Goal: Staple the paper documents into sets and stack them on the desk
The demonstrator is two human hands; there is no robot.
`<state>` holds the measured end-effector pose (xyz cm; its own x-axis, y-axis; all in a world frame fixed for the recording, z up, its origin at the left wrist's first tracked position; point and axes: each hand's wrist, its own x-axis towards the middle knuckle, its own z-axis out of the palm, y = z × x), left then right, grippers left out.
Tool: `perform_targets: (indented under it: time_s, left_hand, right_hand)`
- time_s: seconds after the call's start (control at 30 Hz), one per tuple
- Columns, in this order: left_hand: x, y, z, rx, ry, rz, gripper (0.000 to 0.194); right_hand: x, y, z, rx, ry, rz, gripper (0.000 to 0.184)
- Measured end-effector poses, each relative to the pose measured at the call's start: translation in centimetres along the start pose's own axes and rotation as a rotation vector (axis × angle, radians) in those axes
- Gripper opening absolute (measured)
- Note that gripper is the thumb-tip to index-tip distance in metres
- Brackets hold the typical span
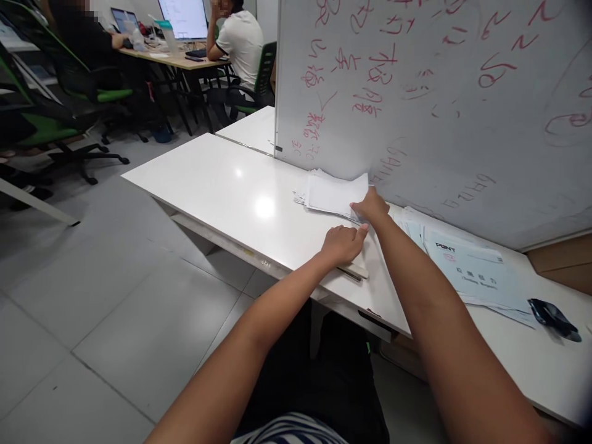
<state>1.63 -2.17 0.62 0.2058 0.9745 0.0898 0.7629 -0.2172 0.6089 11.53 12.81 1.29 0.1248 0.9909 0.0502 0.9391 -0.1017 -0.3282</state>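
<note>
A whiteboard [430,129] with red handwriting stands along the far side of the white desk [222,179], walling off whatever lies behind it. Close to its foot, on the desk, is the stack of papers [335,192]. The person's right hand [374,205] grasps the stack at its right end, thumb on top. The left hand [343,245] is nearer the desk's front edge, fingers curled, over a thin flat item [358,270]; whether it grips this cannot be told.

Right of the forearms lie pale blue printed reports [476,268], a black object [554,319] and, at the whiteboard's lower corner, a brown box [562,262]. Beyond the desk, two people sit at another table [173,60] with a monitor [185,18]; green-and-black chairs [41,129] fill the left.

The right fingers are mostly hidden at the paper's edge, and the left hand covers much of the flat item. The right forearm crosses in front of the desk. The brown box is cut off by the frame, and the black object is unclear.
</note>
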Motion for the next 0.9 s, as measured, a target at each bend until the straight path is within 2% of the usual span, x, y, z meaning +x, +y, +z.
perform_targets:
  time_s: [0.07, 0.1, 0.17, 0.23, 0.3, 0.37, 0.47, 0.53, 0.63, 0.73, 0.83, 0.9]
  left_hand:
    - [-0.1, 0.0, 0.0, -0.002, 0.003, 0.018, 0.079]
    - [-0.1, 0.0, 0.0, 0.0, 0.003, 0.024, 0.079]
    - [0.0, -0.1, 0.0, 0.007, -0.001, 0.025, 0.078]
    - [0.1, -0.2, 0.1, 0.015, 0.0, 0.024, 0.076]
    - [0.2, -0.3, 0.1, 0.014, 0.002, 0.027, 0.073]
    - [0.3, -0.3, 0.1, 0.008, -0.002, 0.016, 0.068]
    - [0.1, -0.3, -0.2, -0.025, -0.009, -0.024, 0.061]
    - [-0.1, -0.2, -0.4, -0.07, 0.014, -0.079, 0.058]
    - [-0.4, -0.1, -0.6, -0.097, 0.099, -0.194, 0.054]
    - [-0.4, -0.1, -0.5, -0.084, 0.236, -0.323, 0.051]
    - [-0.4, -0.1, -0.2, -0.167, 0.38, -0.394, 0.052]
    - [-0.4, -0.1, -0.2, -0.285, 0.499, -0.386, 0.051]
  right_hand:
    - [-0.4, 0.0, 0.3, -0.054, 0.092, 0.022, 0.101]
    - [-0.8, 0.1, 0.4, -0.065, 0.141, 0.011, 0.105]
    - [-2.1, 1.1, 0.5, -0.077, 0.234, -0.06, 0.097]
    - [-4.2, 3.1, 0.2, -0.072, 0.315, -0.172, 0.078]
    - [-7.0, 6.3, -0.6, -0.069, 0.37, -0.257, 0.061]
    - [-10.1, 10.5, -1.8, -0.08, 0.409, -0.269, 0.049]
    - [-14.1, 17.0, -3.7, -0.064, 0.47, -0.103, 0.048]
    - [-15.8, 20.5, -4.5, -0.068, 0.434, 0.057, 0.056]
    - [-16.8, 23.6, -4.7, -0.059, 0.251, 0.236, 0.07]
    - [-16.8, 24.2, -4.3, -0.038, 0.148, 0.286, 0.07]
    - [-16.7, 23.8, -4.2, -0.028, 0.153, 0.288, 0.073]
    - [-16.8, 23.6, -4.4, -0.015, 0.151, 0.282, 0.079]
